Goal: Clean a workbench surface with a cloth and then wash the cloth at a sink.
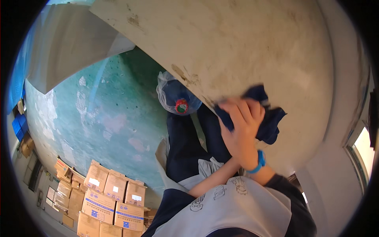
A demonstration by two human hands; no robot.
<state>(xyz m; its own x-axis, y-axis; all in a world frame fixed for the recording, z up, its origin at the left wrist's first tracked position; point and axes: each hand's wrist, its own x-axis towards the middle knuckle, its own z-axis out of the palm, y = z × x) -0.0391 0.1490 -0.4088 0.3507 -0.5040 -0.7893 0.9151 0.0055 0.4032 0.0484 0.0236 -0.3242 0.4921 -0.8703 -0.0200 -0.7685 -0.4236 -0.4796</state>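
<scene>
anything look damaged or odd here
Yes: the flat beige tabletop has irregular brown marks near its left edge, as if stained or chipped, and the blue-green painted floor shows ragged pale patches, as if worn.

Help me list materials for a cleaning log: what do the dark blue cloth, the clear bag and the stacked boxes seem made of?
Dark blue cloth: matt fabric, by its soft folds; fibre unclear.
Clear bag: probably thin, shiny plastic film, by its crinkles and see-through sides.
Stacked boxes: likely cardboard, dull brown with straight folded edges.

Cartons (102,199) stand stacked; a clear bag (161,89) seemingly holds a red-capped bottle (181,106).
</scene>
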